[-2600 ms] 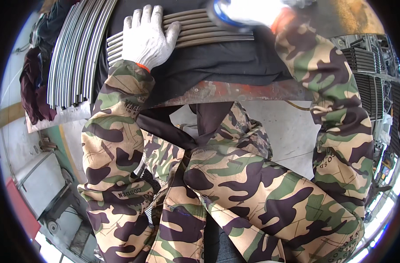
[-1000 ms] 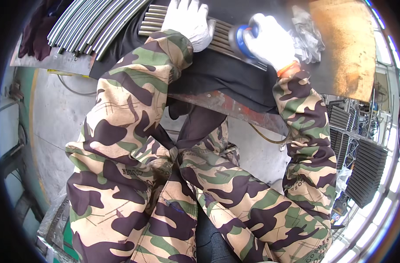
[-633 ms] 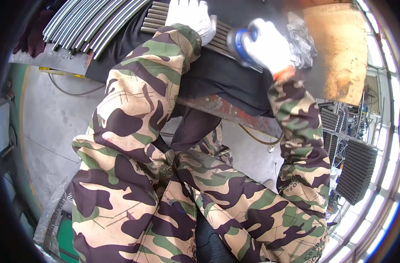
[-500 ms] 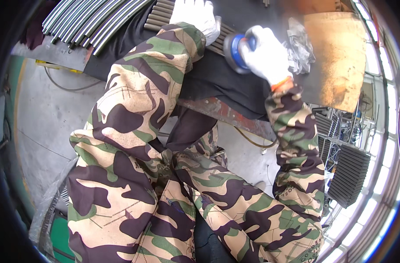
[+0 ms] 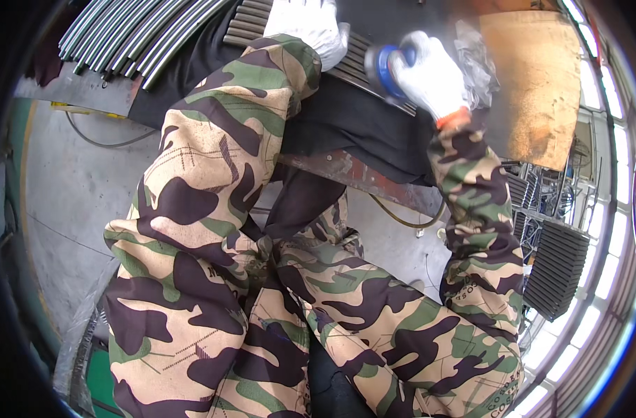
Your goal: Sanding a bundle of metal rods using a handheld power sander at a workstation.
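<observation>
My right hand [image 5: 434, 78], in a white glove with an orange cuff, is closed round a blue round sander [image 5: 385, 72]. The sander's disc is blurred and sits over a row of grey metal rods [image 5: 348, 70] on black cloth. Farther left along the same row lies my left hand [image 5: 306, 26], also white-gloved. It rests flat across the rods with the thumb apart, and its fingertips run out of the top of the picture. Part of the row is hidden under both hands and the sander.
Long shiny bars [image 5: 126, 38] lie side by side at the far left of the table. Crumpled clear plastic [image 5: 476, 66] and a brown-stained board [image 5: 541, 87] are to the right. Black cloth [image 5: 360, 132] hangs over the table's near edge. Stacked dark bars [image 5: 556, 272] stand beyond my right arm.
The sander and my right hand have shifted slightly right along the rods, and rod ends now show just below the sander. My left hand stays on the row. The whole view has shifted a little.
</observation>
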A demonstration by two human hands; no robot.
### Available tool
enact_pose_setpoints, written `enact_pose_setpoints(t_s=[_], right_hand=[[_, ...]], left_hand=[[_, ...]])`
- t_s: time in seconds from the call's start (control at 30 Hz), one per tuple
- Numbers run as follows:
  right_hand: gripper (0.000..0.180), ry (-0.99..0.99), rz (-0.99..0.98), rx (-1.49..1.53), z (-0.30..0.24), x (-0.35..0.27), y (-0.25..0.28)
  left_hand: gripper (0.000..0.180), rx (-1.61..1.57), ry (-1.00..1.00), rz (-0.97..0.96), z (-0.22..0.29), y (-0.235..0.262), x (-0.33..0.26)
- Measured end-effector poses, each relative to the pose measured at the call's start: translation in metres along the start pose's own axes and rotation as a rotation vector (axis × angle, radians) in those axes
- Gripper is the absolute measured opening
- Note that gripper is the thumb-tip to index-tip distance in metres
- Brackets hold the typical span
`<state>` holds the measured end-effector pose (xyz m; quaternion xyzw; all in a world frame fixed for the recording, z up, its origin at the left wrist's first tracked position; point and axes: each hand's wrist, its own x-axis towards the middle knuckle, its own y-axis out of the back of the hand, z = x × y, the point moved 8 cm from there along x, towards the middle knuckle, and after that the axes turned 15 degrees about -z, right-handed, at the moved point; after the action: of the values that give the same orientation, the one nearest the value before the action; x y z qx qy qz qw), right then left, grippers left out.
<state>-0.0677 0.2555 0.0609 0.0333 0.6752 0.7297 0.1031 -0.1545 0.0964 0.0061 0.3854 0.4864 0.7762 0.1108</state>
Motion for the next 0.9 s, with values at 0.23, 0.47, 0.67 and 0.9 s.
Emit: enact_pose_setpoints(t_s=[0.23,0.47,0.67,0.9], right_hand=[[0.028,-0.05,0.073,0.027,-0.001,0.01,0.02],[0.029,0.011,0.06,0.023,-0.009,0.0,0.017],[0.029,-0.005,0.049,0.063,-0.001,-0.002,0.013],[0.026,-0.097,0.094,0.031,0.027,-0.004,0.014]], left_hand=[[0.054,0.025,-0.033,-0.129,-0.001,-0.004,0.004],[0.053,0.087,-0.124,-0.206,0.01,-0.009,-0.001],[0.043,0.259,-0.359,-0.103,0.022,-0.006,-0.015],[0.044,0.332,-0.378,-0.14,0.023,-0.014,-0.016]])
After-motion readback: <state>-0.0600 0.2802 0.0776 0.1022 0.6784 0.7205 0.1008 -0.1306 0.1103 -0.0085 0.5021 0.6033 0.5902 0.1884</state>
